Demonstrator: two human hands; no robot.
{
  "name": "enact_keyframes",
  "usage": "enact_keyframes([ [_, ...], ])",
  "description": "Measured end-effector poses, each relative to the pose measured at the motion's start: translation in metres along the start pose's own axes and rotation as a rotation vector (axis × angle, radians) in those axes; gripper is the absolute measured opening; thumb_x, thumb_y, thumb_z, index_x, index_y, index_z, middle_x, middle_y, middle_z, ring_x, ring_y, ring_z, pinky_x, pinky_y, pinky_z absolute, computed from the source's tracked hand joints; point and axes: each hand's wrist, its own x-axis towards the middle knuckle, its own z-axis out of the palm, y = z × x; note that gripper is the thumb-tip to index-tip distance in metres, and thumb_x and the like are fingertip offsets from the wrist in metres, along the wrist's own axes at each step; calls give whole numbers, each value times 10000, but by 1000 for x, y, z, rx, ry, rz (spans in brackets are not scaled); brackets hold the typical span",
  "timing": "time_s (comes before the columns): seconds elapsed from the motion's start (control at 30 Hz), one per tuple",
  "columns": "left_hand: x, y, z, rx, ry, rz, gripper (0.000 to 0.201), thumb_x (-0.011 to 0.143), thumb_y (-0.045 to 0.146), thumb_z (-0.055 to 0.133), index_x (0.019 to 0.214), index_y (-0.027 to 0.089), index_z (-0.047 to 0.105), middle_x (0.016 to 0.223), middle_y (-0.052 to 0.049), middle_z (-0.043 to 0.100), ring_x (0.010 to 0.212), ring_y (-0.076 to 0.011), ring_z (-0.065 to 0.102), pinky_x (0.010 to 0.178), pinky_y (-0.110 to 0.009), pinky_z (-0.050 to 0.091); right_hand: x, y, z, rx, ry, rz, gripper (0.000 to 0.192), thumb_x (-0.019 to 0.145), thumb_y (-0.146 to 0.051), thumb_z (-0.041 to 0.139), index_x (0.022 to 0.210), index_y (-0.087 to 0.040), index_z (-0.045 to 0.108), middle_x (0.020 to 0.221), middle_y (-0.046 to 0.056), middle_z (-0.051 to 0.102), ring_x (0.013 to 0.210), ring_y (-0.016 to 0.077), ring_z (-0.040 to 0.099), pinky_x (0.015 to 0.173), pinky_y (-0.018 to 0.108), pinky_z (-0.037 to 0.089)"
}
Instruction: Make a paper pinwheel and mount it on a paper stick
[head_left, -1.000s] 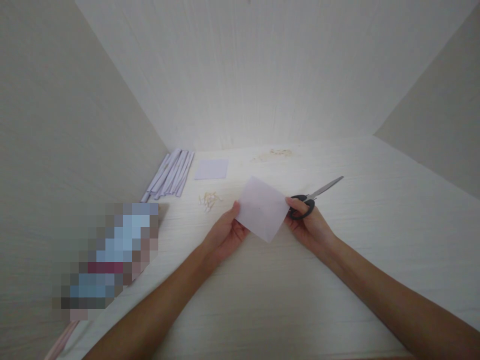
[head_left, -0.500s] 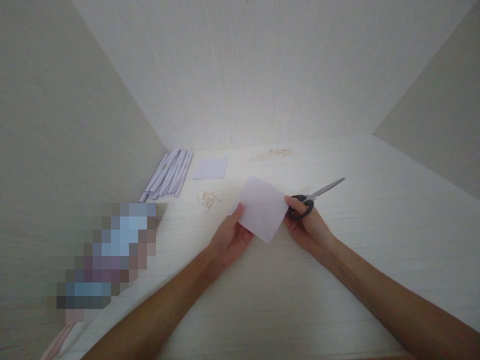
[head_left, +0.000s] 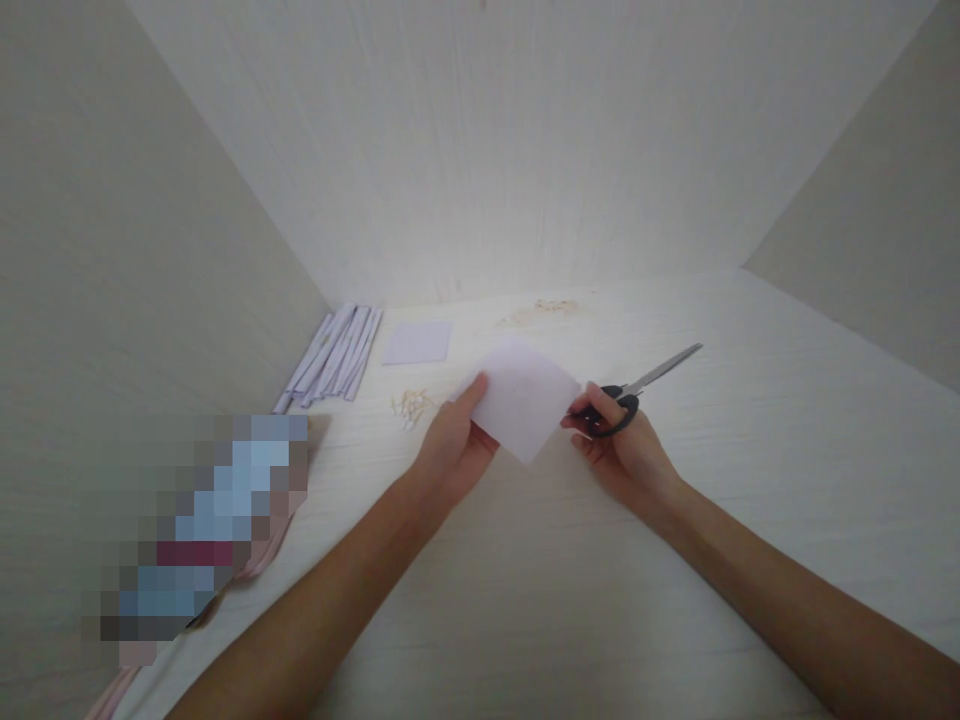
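A square of pale paper is held up with one corner pointing toward me. My left hand grips its left side, thumb on top and fingers underneath. At the paper's right corner is my right hand, its thumb through a handle of black-handled scissors. The blades look closed and point away to the upper right. Whether the right fingertips still touch the paper I cannot tell.
Several rolled paper tubes lie at the back left, beside a flat pale paper square. Cotton swabs are heaped left of my left hand. Small light scraps lie near the back wall. A blurred-out object stands at the left.
My right hand has shifted slightly right with the scissors, its thumb off the paper's face. My left hand has moved a little left and farther onto the paper.
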Motion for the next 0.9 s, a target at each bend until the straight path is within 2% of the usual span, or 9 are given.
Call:
enact_keyframes([
  [0.17, 3, 20, 8, -24, 60, 232, 136, 739, 172, 513, 850, 113, 567, 969, -77, 620, 865, -154, 586, 768, -273, 491, -17, -2, 5, -122, -278, -87, 319, 737, -431, 478, 572, -164, 533, 543, -2, 495, 489, 80, 435, 397, 176, 330],
  [0.37, -6, 34, 12, 12, 31, 432, 214, 778, 203, 467, 973, 164, 545, 984, -36, 622, 971, -152, 549, 824, -267, 462, -40, 24, 0, -374, -603, -62, 389, 751, -524, 394, 641, -164, 493, 583, 2, 437, 513, 98, 381, 432, 220, 293],
  [0.47, -10, 33, 13, 28, 25, 476, 241, 783, 209, 462, 1010, 174, 534, 973, -28, 625, 988, -157, 540, 826, -263, 459, -47, 31, -1, -542, -627, -20, 393, 760, -524, 385, 621, -162, 452, 584, -8, 405, 516, 89, 352, 455, 223, 281],
  [0.63, -12, 31, 15, 24, 32, 478, 240, 777, 214, 470, 1003, 177, 542, 960, -18, 626, 991, -161, 539, 820, -254, 463, -50, 29, 4, -670, -602, 75, 424, 709, -577, 420, 600, -168, 410, 539, -38, 322, 490, 80, 291, 441, 222, 238],
  [0.9, -12, 31, 16, 1, -7, 478, 250, 771, 211, 479, 1012, 180, 540, 969, -15, 626, 1001, -164, 532, 816, -247, 462, -48, 29, 5, -813, -611, 54, 428, 737, -563, 382, 571, -169, 395, 562, -18, 335, 529, 93, 317, 451, 226, 226],
])
